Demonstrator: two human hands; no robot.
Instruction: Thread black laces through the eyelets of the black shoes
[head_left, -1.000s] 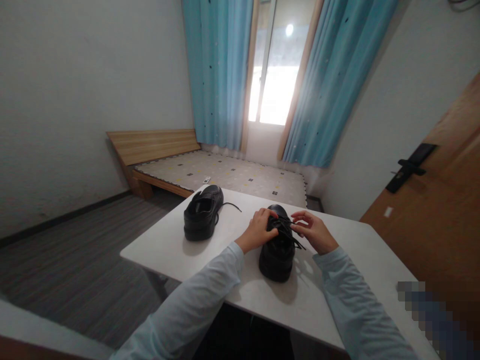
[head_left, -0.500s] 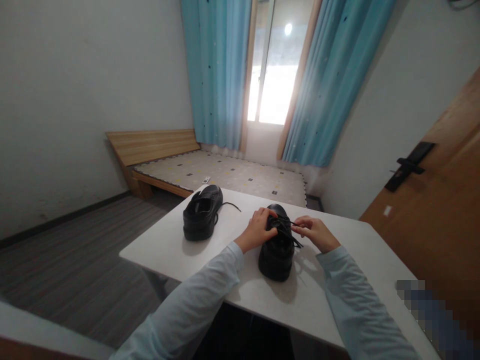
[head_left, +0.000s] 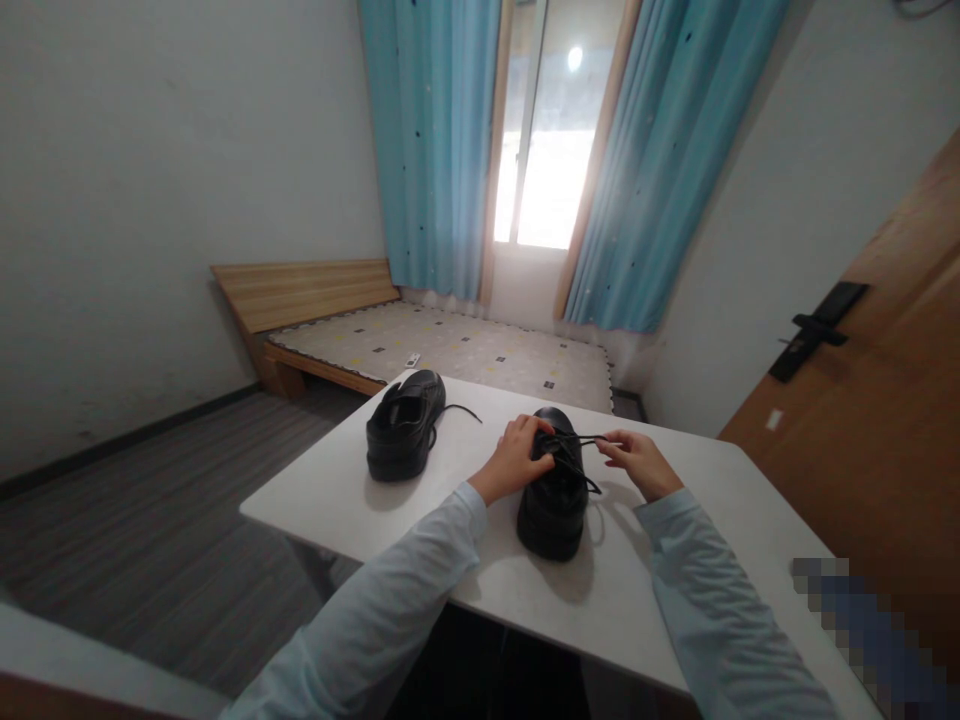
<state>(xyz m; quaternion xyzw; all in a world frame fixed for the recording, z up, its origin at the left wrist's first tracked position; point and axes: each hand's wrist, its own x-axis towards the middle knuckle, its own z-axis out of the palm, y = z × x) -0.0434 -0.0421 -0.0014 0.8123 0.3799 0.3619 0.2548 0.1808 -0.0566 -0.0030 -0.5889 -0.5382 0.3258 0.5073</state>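
One black shoe (head_left: 551, 520) is pointing away between the hands, left hand (head_left: 514, 462) closer, holding its top, right hand (head_left: 637, 464) pinching its lace (head_left: 587, 438) sideways

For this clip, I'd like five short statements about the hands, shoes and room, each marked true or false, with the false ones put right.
1. The left hand is on the nearer black shoe. True.
2. A loose lace extends from the farther black shoe over the white table. True.
3. The right hand lies flat on the white table. False: the right hand is raised, its fingers holding a shoelace drawn out sideways from the nearer black shoe.
4. The curtains completely cover the window. False: the curtains hang apart, with the window showing between them.
5. The bed has a wood-grained headboard. True.
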